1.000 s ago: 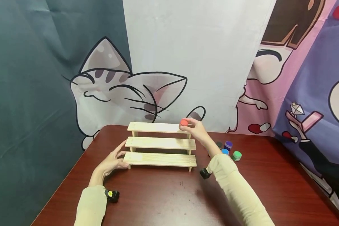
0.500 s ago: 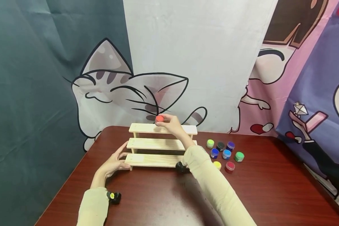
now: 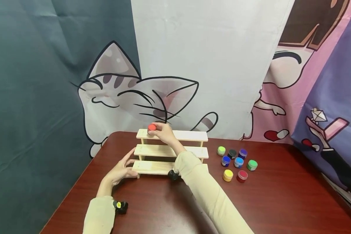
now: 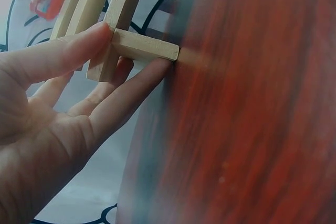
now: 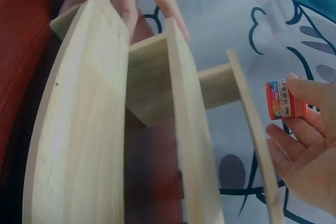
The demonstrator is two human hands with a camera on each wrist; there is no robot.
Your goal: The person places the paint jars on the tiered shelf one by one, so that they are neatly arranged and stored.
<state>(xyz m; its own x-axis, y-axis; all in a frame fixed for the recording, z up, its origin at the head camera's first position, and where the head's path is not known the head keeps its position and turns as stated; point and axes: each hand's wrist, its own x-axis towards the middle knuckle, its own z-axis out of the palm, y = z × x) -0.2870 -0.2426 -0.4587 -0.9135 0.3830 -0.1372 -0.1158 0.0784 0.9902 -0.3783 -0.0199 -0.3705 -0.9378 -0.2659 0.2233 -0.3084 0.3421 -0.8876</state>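
A small red-lidded paint jar [image 3: 151,128] is pinched between the thumb and fingers of my right hand [image 3: 165,134], over the left end of the top tier. The right wrist view shows its printed label and the jar [image 5: 281,99] just beyond the edge of the top plank. My left hand [image 3: 119,171] holds the left end of the three-tier wooden display stand [image 3: 152,167]. In the left wrist view, the thumb presses the bottom plank's end and a finger lies along the stand's leg [image 4: 147,46]. My right forearm covers part of the lower tiers.
Several paint jars stand right of the stand: light green [image 3: 221,150], black [image 3: 232,154], purple [image 3: 243,153], dark blue [image 3: 226,161], light blue [image 3: 238,162], green [image 3: 252,165], yellow [image 3: 227,175] and dark red [image 3: 242,176]. A printed cloth backdrop [image 3: 222,65] hangs behind the table [image 3: 269,201].
My right hand has carried the red paint jar leftward along the top tier, from its right end to its left end. The left hand keeps its hold on the stand.
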